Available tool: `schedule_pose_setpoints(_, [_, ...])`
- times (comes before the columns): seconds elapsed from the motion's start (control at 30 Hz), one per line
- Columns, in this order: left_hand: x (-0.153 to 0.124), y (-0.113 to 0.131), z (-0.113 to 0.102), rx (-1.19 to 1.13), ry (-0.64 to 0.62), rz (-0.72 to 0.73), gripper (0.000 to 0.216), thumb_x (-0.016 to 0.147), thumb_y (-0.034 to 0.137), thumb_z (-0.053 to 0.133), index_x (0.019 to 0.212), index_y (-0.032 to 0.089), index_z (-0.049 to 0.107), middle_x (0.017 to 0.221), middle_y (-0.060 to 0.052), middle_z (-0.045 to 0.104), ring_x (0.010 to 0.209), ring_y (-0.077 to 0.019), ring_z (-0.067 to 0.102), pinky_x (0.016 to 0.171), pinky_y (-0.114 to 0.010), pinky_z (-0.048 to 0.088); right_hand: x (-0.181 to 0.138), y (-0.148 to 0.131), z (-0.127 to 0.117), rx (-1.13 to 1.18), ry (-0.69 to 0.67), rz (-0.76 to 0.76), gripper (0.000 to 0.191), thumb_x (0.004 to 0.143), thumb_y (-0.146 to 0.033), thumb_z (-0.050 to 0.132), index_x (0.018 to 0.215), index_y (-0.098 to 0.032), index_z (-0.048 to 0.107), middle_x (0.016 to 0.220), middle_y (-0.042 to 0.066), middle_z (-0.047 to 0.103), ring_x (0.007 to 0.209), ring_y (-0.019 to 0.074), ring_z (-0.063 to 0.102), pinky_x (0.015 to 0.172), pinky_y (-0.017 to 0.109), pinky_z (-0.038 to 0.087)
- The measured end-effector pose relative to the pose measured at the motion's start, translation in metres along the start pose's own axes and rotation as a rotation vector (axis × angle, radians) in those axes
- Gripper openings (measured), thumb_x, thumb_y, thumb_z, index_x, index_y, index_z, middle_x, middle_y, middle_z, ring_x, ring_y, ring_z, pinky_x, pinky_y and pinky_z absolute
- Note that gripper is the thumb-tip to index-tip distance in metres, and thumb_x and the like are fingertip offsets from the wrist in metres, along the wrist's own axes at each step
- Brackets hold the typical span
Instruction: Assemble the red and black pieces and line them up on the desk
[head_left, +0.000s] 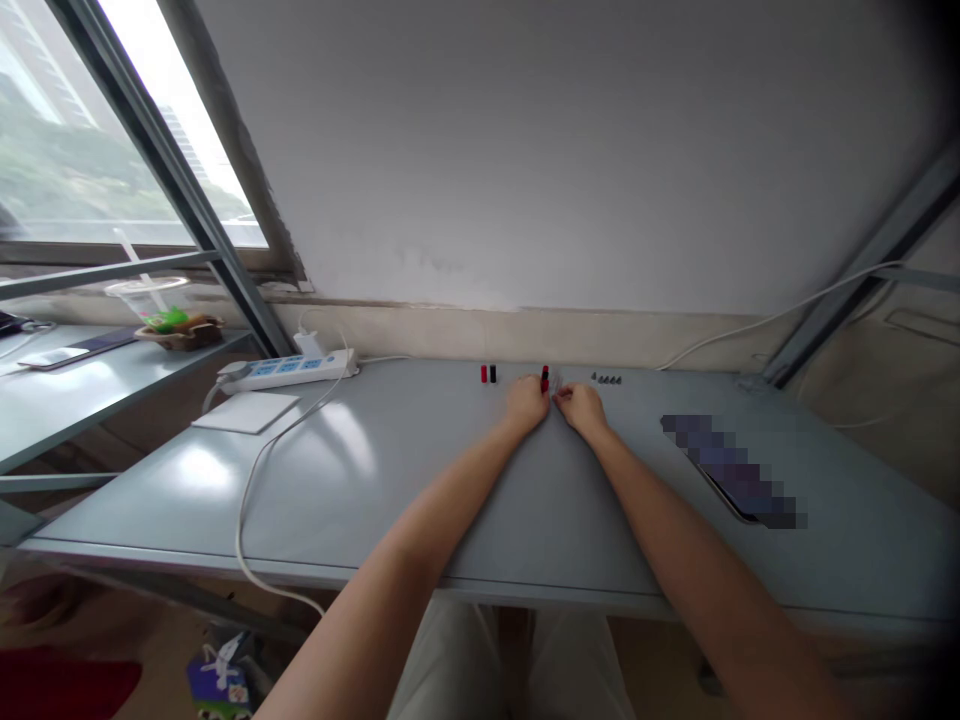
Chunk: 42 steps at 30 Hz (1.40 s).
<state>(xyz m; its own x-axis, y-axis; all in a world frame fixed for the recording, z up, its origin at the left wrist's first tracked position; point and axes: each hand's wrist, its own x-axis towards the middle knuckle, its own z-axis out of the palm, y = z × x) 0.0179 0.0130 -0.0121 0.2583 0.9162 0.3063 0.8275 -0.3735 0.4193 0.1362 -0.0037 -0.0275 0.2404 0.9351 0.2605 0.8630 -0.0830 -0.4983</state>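
My left hand (527, 403) and my right hand (583, 408) sit close together near the far edge of the grey table (420, 450). A small red-and-black part (545, 380) stands at the left hand's fingertips and seems pinched there. My right fingertips nearly meet it, but what they hold is too small to tell. To the left stand a small red cylinder (484, 374) and a black one (493, 374). A short row of tiny dark screws (607, 380) lies to the right.
A white power strip (289, 369) with a plugged-in charger and white cable lies at the table's far left, near a white pad (246, 411). A pixelated flat object (731, 470) lies on the right. A plastic cup (148, 300) stands on a side shelf by the window.
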Motion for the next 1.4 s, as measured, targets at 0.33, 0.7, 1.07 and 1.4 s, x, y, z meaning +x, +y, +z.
schedule_pose_setpoints(0.33, [0.003,0.0,0.003,0.05,0.022,-0.087,0.023,0.075,0.027,0.048,0.087,0.013,0.063,0.095,-0.013,0.062,0.096,-0.0238,0.053,0.08,-0.034,0.041,0.0,-0.001,0.001,-0.019,-0.004,0.009,0.024,0.077,-0.032,0.053,0.089,-0.017,0.067,0.087,0.01,0.067,0.084,0.0199,0.061,0.071,0.027,0.043])
schedule_pose_setpoints(0.7, [-0.005,0.004,-0.017,0.064,-0.082,-0.034,0.033,0.077,0.032,0.051,0.104,0.014,0.055,0.101,-0.013,0.06,0.099,-0.024,0.054,0.082,-0.033,0.042,-0.001,-0.003,-0.001,-0.019,-0.026,0.028,0.024,0.077,-0.032,0.053,0.091,-0.017,0.067,0.087,0.011,0.067,0.085,0.019,0.061,0.072,0.026,0.043])
schedule_pose_setpoints(1.07, [-0.017,-0.031,-0.056,0.126,-0.095,-0.166,0.077,0.079,0.019,0.045,0.14,0.019,-0.004,0.101,-0.017,0.06,0.093,-0.0261,0.058,0.08,-0.036,0.04,-0.003,-0.003,-0.001,0.029,0.009,0.018,0.022,0.076,-0.029,0.054,0.089,-0.017,0.067,0.083,0.009,0.067,0.081,0.0184,0.061,0.072,0.027,0.043])
schedule_pose_setpoints(1.4, [-0.017,-0.038,-0.056,0.18,-0.137,-0.174,0.066,0.08,0.021,0.042,0.139,0.019,0.011,0.105,-0.018,0.057,0.095,-0.0281,0.056,0.078,-0.037,0.041,-0.002,-0.002,-0.001,0.021,0.005,0.026,0.023,0.076,-0.029,0.053,0.089,-0.016,0.067,0.083,0.01,0.067,0.08,0.0191,0.061,0.07,0.027,0.043])
